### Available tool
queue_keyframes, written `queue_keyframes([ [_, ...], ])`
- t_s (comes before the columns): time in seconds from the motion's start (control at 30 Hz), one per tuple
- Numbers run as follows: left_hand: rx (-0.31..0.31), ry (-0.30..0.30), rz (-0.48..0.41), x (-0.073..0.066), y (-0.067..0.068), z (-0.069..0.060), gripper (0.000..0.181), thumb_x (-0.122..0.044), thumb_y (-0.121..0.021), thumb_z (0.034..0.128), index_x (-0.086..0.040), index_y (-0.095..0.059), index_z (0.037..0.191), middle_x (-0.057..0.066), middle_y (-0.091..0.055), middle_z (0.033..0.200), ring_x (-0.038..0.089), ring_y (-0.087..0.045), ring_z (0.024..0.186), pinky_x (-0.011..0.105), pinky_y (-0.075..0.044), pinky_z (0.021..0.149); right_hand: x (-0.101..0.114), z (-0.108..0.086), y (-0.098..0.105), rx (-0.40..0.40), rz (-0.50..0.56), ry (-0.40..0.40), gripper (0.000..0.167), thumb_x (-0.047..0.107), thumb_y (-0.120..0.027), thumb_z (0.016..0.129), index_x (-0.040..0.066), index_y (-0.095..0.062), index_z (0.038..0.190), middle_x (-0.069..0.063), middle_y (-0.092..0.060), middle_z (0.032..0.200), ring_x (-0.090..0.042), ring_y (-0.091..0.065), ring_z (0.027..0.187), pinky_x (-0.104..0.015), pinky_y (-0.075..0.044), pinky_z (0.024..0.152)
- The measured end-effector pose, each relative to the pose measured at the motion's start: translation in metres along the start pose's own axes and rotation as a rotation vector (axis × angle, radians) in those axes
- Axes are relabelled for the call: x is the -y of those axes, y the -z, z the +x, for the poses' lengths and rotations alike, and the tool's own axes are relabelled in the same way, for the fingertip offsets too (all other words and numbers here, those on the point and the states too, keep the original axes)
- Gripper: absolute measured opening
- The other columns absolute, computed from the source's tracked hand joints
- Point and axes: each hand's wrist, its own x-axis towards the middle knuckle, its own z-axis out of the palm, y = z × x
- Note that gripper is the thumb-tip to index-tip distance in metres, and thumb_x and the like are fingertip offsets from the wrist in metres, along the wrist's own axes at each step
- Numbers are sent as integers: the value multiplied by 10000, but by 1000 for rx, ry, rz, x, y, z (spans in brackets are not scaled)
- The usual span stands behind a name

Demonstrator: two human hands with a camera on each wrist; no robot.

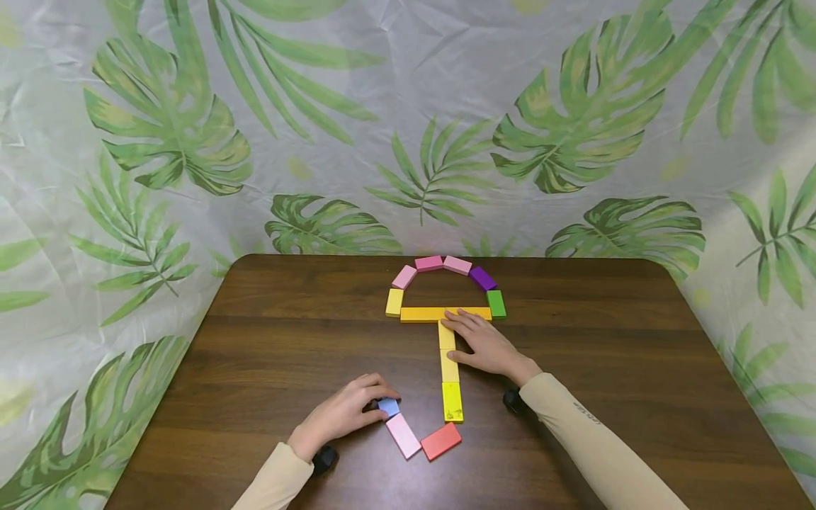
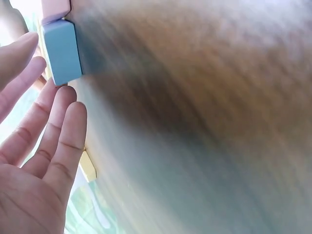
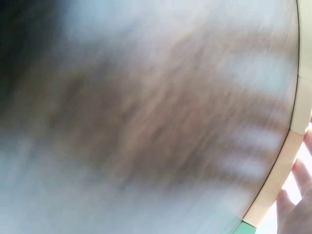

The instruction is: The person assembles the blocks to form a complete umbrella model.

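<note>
My left hand (image 1: 347,409) is at a small blue block (image 1: 388,406), thumb at its near side and a finger along its far side. The left wrist view shows the blue block (image 2: 62,51) between thumb and fingertips, end to end with a pink block (image 2: 55,9). My right hand (image 1: 486,346) lies with fingers extended, fingertips on a long orange block (image 1: 421,314) and thumb at a pale yellow block (image 1: 449,368). In the right wrist view, its fingers (image 3: 302,175) touch the orange block (image 3: 275,175); much is blurred.
Above the orange bar, yellow, pink, purple (image 1: 482,278) and green (image 1: 496,303) blocks form an arch. Yellow blocks run down from it to a bright yellow block (image 1: 452,401). A red block (image 1: 441,441) and a pink block (image 1: 403,435) meet below. A leaf-patterned cloth (image 1: 421,106) hangs behind the table.
</note>
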Motion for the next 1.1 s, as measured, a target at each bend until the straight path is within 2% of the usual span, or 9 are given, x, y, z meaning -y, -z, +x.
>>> queue_keyframes([
  [0.3, -68, 27, 11, 5, 11, 0, 283, -146, -675, 906, -78, -664, 1180, 29, -605, 1093, 163, -572, 1004, 319, -483, 861, 1, 3, 2, -1, -20, 15, 688, 443, -575, 932, 86, -364, 1480, -96, -316, 1526, -316, -225, 1408, -478, -157, 1127],
  [0.57, -108, 37, 38, 7, 17, 4, 282, -139, -671, 908, -72, -659, 1182, -4, -591, 1115, 140, -552, 1037, 337, -475, 885, 2, 5, 5, -5, -23, 11, 682, 434, -603, 916, 84, -395, 1463, -119, -357, 1498, -336, -268, 1387, -501, -193, 1113],
  [0.93, -199, 14, 91, 8, 21, 20, 310, -161, -681, 903, -109, -656, 1207, -5, -581, 1145, 165, -522, 1081, 369, -455, 920, 2, 7, 9, -43, -4, 4, 607, 401, -617, 919, 75, -473, 1409, -127, -424, 1444, -353, -358, 1323, -543, -259, 1070],
  [1.1, -224, 16, 140, 6, 22, 30, 373, -201, -694, 894, -128, -631, 1254, 16, -552, 1216, 205, -487, 1131, 436, -413, 942, -1, 8, 6, -77, 19, -7, 586, 384, -623, 921, 69, -485, 1396, -131, -438, 1433, -338, -388, 1305, -526, -288, 1062],
])
